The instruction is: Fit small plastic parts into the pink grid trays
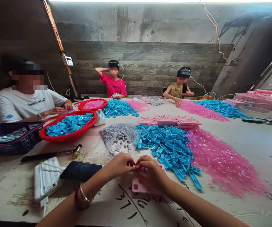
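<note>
My left hand (123, 163) and my right hand (150, 170) meet fingertip to fingertip over a pink tray (139, 186) on the table. The fingers of both are pinched together around something too small to make out. My right hand hides much of the tray. Just beyond my hands lies a clear plastic bag (120, 137) of small mixed pieces. A heap of blue plastic pieces (169, 146) is behind and right of the tray, and a spread of pink pieces (223, 160) lies further right.
Left of my hands are a dark phone (81, 171), a white power bank (47, 179), a hammer (53, 154), a red basket (68, 126) and a dark blue crate (13, 138). Stacked pink trays (169, 120) stand behind the blue heap. Three people sit across the table.
</note>
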